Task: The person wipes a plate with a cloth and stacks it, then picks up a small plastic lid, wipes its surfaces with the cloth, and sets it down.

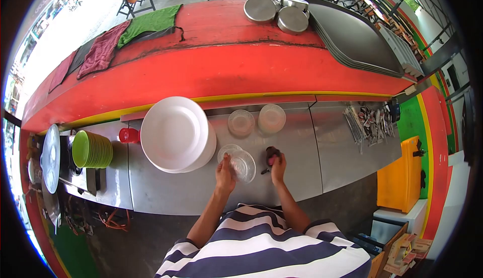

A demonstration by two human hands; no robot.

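Note:
My left hand (226,174) is closed on the rim of a clear plastic bowl (243,167), tilted above the steel counter. Just behind it is another small clear rim (229,150), partly hidden by the bowl. To the right, my right hand (277,169) is closed around a dark, purplish bunched cloth (272,155); a dark end of it hangs toward the counter. Beyond my hands, two translucent round containers (241,123) (272,118) stand side by side on the counter.
Large white basins (177,134) stand left on the steel counter (166,192), with a red cup (129,135) and green plates (92,149) beyond. Cutlery (371,125) lies right. The red ledge (216,69) holds cloths (104,46), metal pans (293,20) and trays (352,34).

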